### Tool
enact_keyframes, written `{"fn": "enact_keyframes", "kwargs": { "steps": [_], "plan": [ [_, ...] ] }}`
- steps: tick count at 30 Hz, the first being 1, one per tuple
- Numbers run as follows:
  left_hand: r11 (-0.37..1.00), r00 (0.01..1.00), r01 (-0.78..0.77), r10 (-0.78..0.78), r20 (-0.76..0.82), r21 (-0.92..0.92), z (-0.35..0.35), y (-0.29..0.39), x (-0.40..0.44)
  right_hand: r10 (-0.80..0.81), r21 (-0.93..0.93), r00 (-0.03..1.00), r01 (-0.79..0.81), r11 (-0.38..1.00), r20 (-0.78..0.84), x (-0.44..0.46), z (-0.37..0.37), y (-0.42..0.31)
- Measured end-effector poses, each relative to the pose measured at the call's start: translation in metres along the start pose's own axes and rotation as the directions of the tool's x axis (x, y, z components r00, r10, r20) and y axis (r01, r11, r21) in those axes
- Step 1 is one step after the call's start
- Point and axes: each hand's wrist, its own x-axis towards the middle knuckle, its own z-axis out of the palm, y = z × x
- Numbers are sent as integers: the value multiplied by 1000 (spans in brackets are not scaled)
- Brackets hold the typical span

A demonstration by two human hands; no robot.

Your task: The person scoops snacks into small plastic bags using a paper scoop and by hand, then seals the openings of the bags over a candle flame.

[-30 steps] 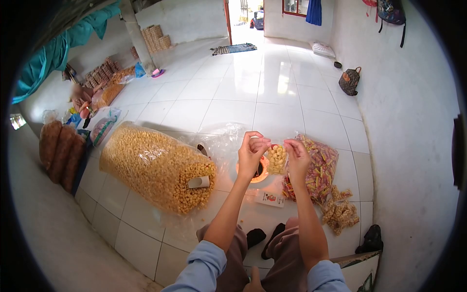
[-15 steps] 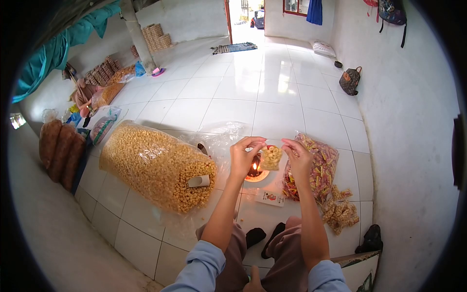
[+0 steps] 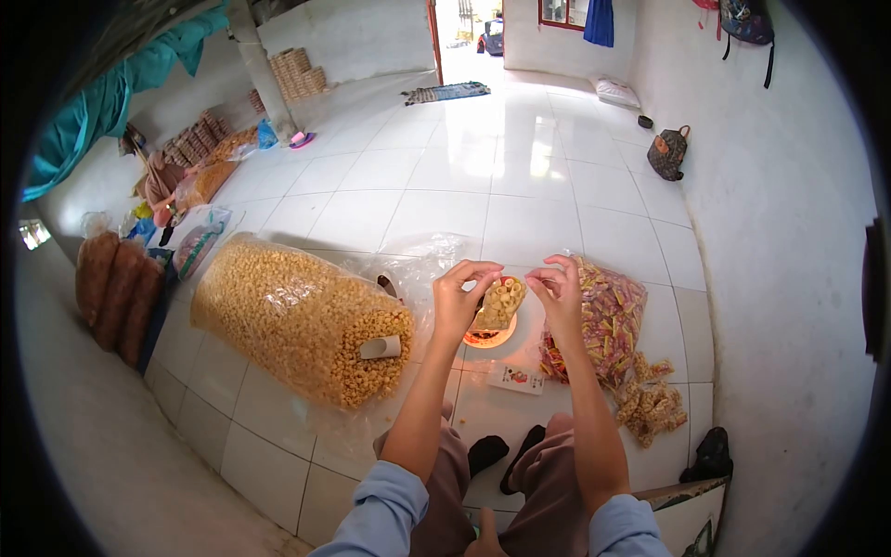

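A small clear bag of ring-shaped snacks (image 3: 501, 302) hangs between my hands, with a bit of red near its top. My left hand (image 3: 458, 299) pinches its upper left corner. The thumb and finger of my right hand (image 3: 559, 295) are pinched together at the upper right corner. Behind and below the bag is a round orange-rimmed dish (image 3: 492, 340) with dark contents; the bag covers part of it and no flame shows. A white card-like pack with a printed picture (image 3: 516, 379) lies on the floor just below the dish.
A large clear sack of snacks (image 3: 278, 306) lies at left, a white scoop (image 3: 380, 347) in its mouth. At right are a bag of colourful packets (image 3: 613, 316) and filled small bags (image 3: 648, 408). Another person (image 3: 162, 186) sits far left. A backpack (image 3: 667, 153) leans by the wall.
The small bag has moved left between my hands, from right of the dish to in front of it. The flame visible half a second ago is now hidden. My right hand has shifted slightly left.
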Motion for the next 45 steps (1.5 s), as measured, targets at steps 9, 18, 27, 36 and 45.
{"fn": "enact_keyframes", "kwargs": {
  "steps": [9, 18, 27, 36, 45],
  "plan": [
    [999, 999, 35, -36, -12, -37, -1, -3, 0, -127, -77, 990, 122, 989, -58, 0, 1, 1],
    [989, 994, -93, 99, -42, 114, -1, 2, -1, -283, -482, 957, 217, 849, -68, -6, 4, -24],
    [898, 954, -295, 298, 44, 327, -2, -1, 1, -414, -661, 910, 320, 679, 16, -7, 7, -17],
    [991, 985, -111, 100, 140, 70, 1, -6, -1, -351, -679, 930, 328, 656, 111, -8, 8, -21],
    [981, 971, -153, 127, 201, 121, -1, -11, 0, -358, -705, 908, 399, 586, 217, -10, 11, -21]
  ]
}}
